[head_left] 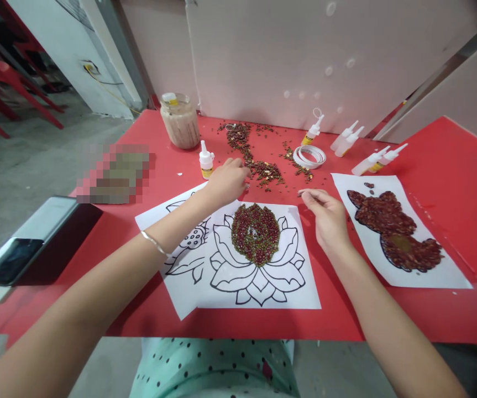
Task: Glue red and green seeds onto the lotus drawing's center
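My left hand (pixel 230 179) is at the near left edge of the loose red and green beans (pixel 265 171), its fingers curled down; whatever they pinch is hidden. To the right, my right hand (pixel 325 215) pinches a small dark bean-like piece (pixel 300 194) between thumb and forefinger, just above the red table. Between my forearms lies a white sheet with a lotus outline (pixel 258 284). Its centre petals are covered with red and green beans (pixel 256 235). Another outlined sheet (pixel 186 265) lies partly under it and under my left forearm. A small glue bottle (pixel 206 163) stands beside my left hand.
A finished-looking bean picture (pixel 391 232) lies at right. Behind are a tape roll (pixel 309 157), several glue bottles (pixel 347 141) and a large jar (pixel 180 122). A phone-like device (pixel 35 240) with a cable rests at left, near a blurred patch (pixel 118 174). A wall (pixel 288 61) bounds the back.
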The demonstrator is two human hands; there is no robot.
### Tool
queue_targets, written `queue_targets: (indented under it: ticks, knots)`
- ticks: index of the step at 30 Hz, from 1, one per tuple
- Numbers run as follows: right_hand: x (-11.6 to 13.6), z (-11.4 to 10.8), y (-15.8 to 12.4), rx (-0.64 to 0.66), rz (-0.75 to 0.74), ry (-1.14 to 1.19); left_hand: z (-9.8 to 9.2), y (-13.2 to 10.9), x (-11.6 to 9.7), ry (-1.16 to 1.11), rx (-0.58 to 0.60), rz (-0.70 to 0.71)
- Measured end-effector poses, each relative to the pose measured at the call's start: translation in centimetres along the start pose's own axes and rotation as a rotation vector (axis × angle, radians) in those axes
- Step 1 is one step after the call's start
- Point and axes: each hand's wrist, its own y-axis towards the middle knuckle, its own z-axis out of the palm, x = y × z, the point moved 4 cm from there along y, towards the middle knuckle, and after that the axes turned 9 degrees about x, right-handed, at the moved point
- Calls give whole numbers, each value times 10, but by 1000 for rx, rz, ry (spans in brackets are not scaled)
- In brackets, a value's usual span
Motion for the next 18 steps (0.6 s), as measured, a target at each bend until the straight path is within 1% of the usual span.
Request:
queue_targets:
  ticks: [4, 8, 13, 18]
  knots:
    - [-1, 0, 0, 1, -3, 1, 3, 28, -3, 3, -1, 34]
    - [0, 0, 0, 7, -1, 0, 8, 44, -9, 26, -9, 67]
    - [2, 0, 0, 14, -7, -16, 15, 51, -9, 74, 10, 71]
    - [2, 0, 0, 10, -4, -10, 13, 50, -9, 89, 9, 93]
